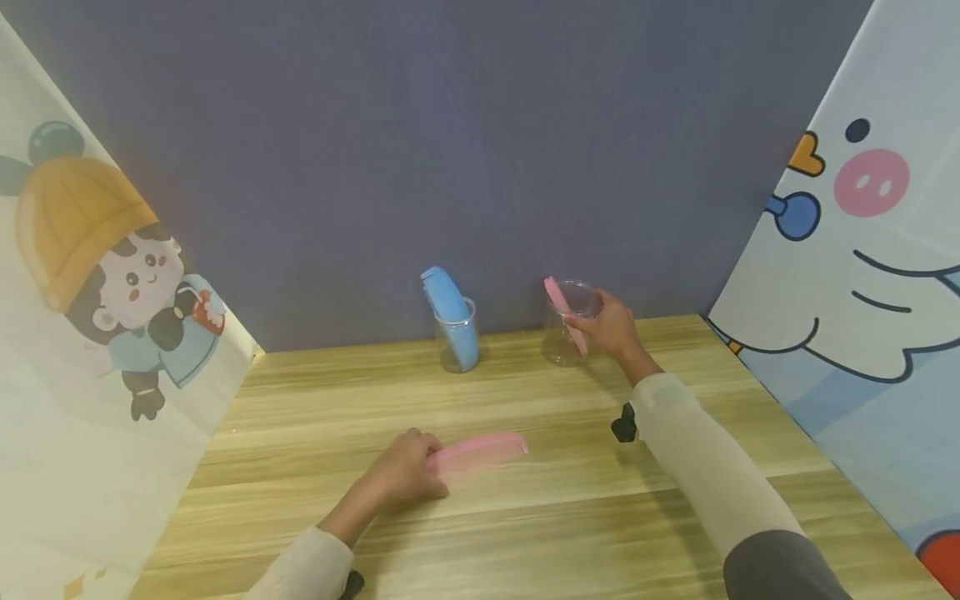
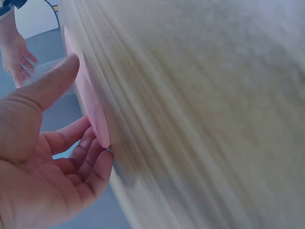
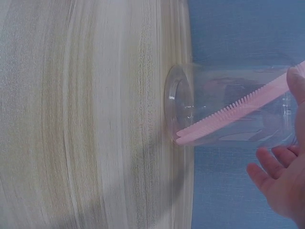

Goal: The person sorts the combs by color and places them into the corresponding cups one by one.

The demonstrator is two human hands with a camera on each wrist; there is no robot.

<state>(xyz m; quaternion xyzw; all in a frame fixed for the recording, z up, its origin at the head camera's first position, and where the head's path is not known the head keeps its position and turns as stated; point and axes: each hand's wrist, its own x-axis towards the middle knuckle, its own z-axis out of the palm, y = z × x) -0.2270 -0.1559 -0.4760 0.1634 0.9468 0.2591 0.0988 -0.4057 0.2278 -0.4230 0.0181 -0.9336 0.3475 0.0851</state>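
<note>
In the head view my left hand (image 1: 405, 468) is at the near end of a pink comb (image 1: 483, 448) that lies on the wooden table. The left wrist view shows bent fingers touching the comb's rounded end (image 2: 101, 136), with the thumb raised and no firm pinch visible. At the back right, a clear plastic cup (image 1: 558, 343) stands upright with a pink comb (image 3: 233, 114) leaning inside, teeth visible. My right hand (image 1: 613, 329) is at its rim, thumb by the comb's upper end, fingers loosely spread beside the cup wall.
Left of that cup, a second clear cup (image 1: 456, 360) holds blue combs (image 1: 448, 302) that stick out above its rim. A dark grey panel (image 1: 480, 150) rises behind the table (image 1: 337, 400). Printed cartoon panels (image 1: 840, 275) flank both sides.
</note>
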